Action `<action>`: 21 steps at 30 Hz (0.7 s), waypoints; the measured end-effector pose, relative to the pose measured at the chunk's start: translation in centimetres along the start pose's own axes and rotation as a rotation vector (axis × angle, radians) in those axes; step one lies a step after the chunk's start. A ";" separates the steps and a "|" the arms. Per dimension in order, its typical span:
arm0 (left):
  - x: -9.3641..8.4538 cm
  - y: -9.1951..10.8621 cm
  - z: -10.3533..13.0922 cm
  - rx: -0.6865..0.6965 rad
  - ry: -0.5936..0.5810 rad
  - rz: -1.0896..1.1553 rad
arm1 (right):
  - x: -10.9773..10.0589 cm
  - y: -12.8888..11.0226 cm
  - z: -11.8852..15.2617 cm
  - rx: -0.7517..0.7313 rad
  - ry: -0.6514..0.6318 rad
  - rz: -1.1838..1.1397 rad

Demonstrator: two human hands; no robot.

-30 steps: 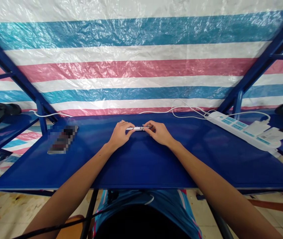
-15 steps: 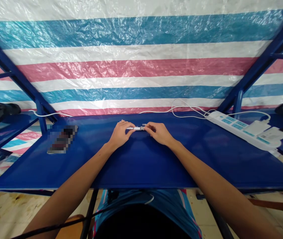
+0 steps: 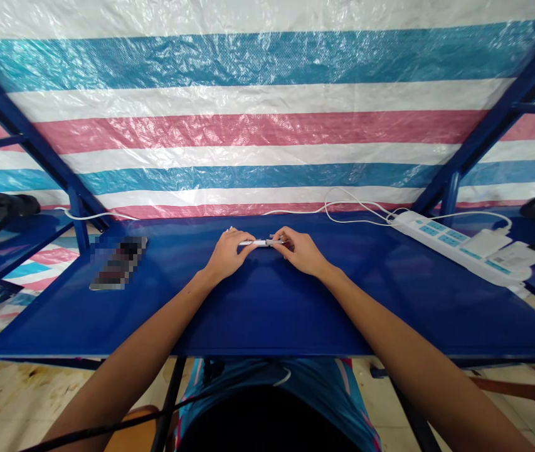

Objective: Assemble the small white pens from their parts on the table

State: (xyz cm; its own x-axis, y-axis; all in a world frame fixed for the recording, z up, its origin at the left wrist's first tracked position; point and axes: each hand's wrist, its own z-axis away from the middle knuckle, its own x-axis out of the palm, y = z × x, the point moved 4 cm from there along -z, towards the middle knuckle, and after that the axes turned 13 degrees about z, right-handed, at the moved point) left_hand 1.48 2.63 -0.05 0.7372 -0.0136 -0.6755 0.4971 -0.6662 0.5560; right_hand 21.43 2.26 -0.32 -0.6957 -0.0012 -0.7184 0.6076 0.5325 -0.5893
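A slim white pen (image 3: pixel 259 243) with a grey right-hand part lies level between my two hands above the blue tabletop (image 3: pixel 267 307). Its left end is pinched between the thumb and fingers of my left hand (image 3: pixel 226 252). My right hand (image 3: pixel 302 252) grips the grey part, where a small clip-like piece sticks out along the upper side. Fingers hide both ends of the pen, so I cannot tell whether the grey part is a separate cap.
A blurred-out phone (image 3: pixel 119 263) rests at the left. On the right lies a white power strip (image 3: pixel 455 245) with plugged-in adapters. A white cable (image 3: pixel 356 202) loops along the back edge. Blue metal posts (image 3: pixel 450 194) frame both sides before a striped plastic sheet (image 3: pixel 267 132).
The fingers of my right hand have shifted slightly on the grey part, and more of it shows now. My left hand keeps its hold in the same place.
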 end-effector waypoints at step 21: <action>0.1 0.2 0.0 0.025 0.040 0.017 | -0.4 -0.1 0.0 0.006 -0.022 0.137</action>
State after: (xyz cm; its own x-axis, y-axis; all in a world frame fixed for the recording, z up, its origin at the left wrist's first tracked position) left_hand 1.64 2.50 0.02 0.7635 0.0049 -0.6458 0.4734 -0.6844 0.5545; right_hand 21.65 2.23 0.03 -0.5977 0.0525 -0.8000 0.6986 0.5236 -0.4876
